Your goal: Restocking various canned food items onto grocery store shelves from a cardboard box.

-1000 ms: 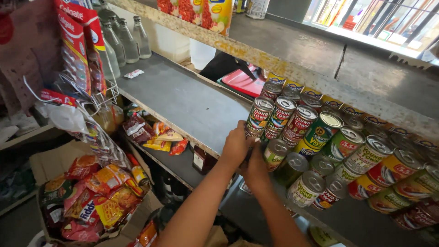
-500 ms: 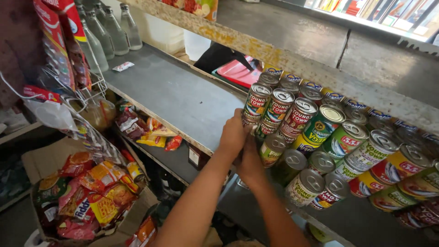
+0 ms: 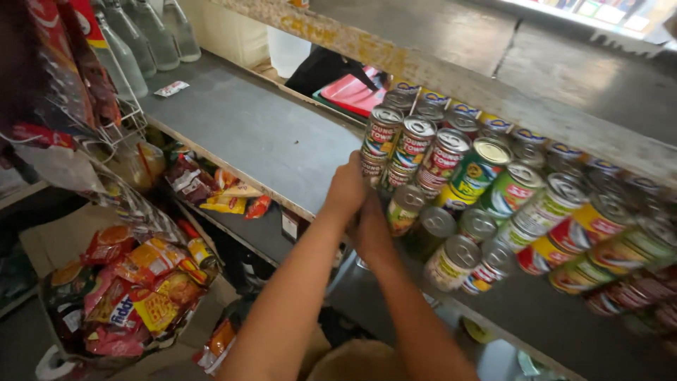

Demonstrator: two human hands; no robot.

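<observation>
Both my hands reach to the left end of a stack of tin cans on a grey shelf (image 3: 268, 137). My left hand (image 3: 345, 189) rests against the lowest red-labelled can (image 3: 371, 168) of the end column, under another red-labelled can (image 3: 381, 130). My right hand (image 3: 374, 233) sits just below it, beside a green-labelled can (image 3: 403, 209). I see only the backs of the hands. The fingers are hidden, so I cannot make out a grip.
More cans with red, green and yellow labels (image 3: 543, 204) run to the right in rows. Clear bottles (image 3: 151, 42) stand at the shelf's far left. A wire rack (image 3: 123, 127) and a box of snack packets (image 3: 134, 282) are lower left. A red tray (image 3: 352, 92) lies behind.
My hands stay at the same end cans, pressed a little closer together. The view has tilted down slightly.
</observation>
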